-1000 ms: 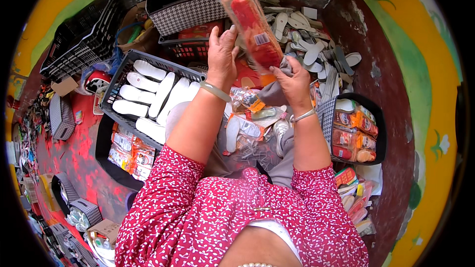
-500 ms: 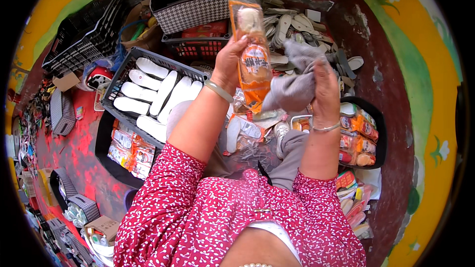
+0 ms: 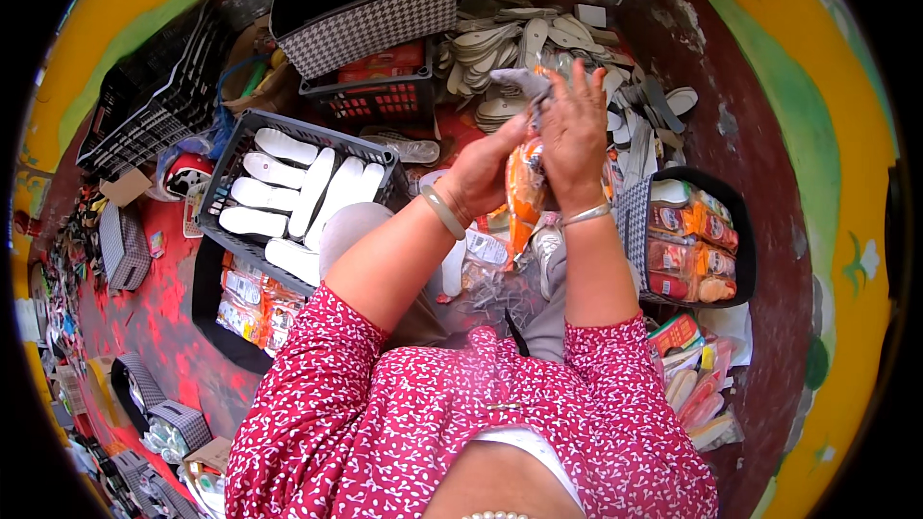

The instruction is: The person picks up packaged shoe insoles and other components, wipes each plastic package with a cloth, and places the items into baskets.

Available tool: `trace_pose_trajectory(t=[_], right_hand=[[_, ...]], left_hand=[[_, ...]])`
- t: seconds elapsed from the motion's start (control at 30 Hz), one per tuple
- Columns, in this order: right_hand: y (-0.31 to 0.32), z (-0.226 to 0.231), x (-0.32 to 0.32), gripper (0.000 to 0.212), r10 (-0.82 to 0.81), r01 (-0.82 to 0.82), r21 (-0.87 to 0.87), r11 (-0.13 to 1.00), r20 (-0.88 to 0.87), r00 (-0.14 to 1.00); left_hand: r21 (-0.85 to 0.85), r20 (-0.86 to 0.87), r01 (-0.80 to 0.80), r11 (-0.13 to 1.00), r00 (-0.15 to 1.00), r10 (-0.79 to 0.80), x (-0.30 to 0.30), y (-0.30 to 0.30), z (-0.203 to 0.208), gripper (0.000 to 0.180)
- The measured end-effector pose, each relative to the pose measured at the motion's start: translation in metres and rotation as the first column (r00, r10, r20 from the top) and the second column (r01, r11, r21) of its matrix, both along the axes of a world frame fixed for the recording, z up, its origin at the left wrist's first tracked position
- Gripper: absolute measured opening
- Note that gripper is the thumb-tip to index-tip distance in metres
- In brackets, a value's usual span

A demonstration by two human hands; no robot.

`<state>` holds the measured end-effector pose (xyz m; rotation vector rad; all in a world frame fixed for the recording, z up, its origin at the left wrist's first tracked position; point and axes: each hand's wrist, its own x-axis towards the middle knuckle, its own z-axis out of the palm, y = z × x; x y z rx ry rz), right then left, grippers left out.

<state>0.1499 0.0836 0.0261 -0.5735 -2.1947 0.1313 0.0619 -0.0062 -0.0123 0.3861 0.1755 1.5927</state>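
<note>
My left hand (image 3: 484,170) is closed round an orange-and-clear plastic packet (image 3: 522,187), held edge-on above my lap. Against its far side presses my right hand (image 3: 575,139), fingers stretched upward, with a grey cloth (image 3: 520,83) caught between palm and packet. A loose end of the cloth pokes out past my fingers. Most of the packet's face is hidden by my hands, and its contents cannot be made out.
To the left stands a grey crate (image 3: 223,149) of white insoles (image 3: 258,194). A checked box (image 3: 630,226) of similar packets is at the right. Loose insoles (image 3: 481,56) are heaped at the back, beside a large checked bin (image 3: 370,24). Packets fill a black box (image 3: 213,322) at left.
My hands have come together. The packet has turned from face-on to edge-on and dropped lower, and the cloth, formerly apart from it, is now pressed on it.
</note>
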Motion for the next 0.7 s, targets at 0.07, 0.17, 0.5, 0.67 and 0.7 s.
trace_pose_trajectory(t=[0.07, 0.17, 0.5, 0.67, 0.7], right_hand=[[0.010, -0.005, 0.003, 0.037, 0.065, -0.083, -0.196, 0.977, -0.099, 0.993], [-0.002, -0.011, -0.003, 0.035, 0.183, -0.224, -0.356, 0.907, -0.146, 0.972], [-0.081, -0.008, -0.002, 0.034, 0.699, -0.695, -0.149, 0.704, -0.025, 0.714], [-0.046, 0.037, 0.033, 0.029, 0.291, -0.669, -0.455, 0.588, -0.652, 0.700], [-0.036, 0.049, 0.041, 0.031, 0.169, -0.672, -0.471, 0.572, -0.733, 0.659]], left_hand=[[0.023, -0.064, -0.048, 0.999, 0.997, 0.049, 0.007, -0.003, 0.008, 0.048], [0.030, -0.051, -0.143, 0.989, 0.988, 0.145, -0.002, 0.002, -0.003, 0.050], [0.050, 0.147, -0.357, 0.933, 0.926, 0.347, -0.084, -0.009, 0.004, 0.054], [0.093, 0.130, -0.252, 0.963, 0.962, 0.239, -0.057, -0.021, 0.029, 0.054], [0.115, 0.149, -0.193, 0.974, 0.973, 0.175, -0.049, -0.024, 0.038, 0.053]])
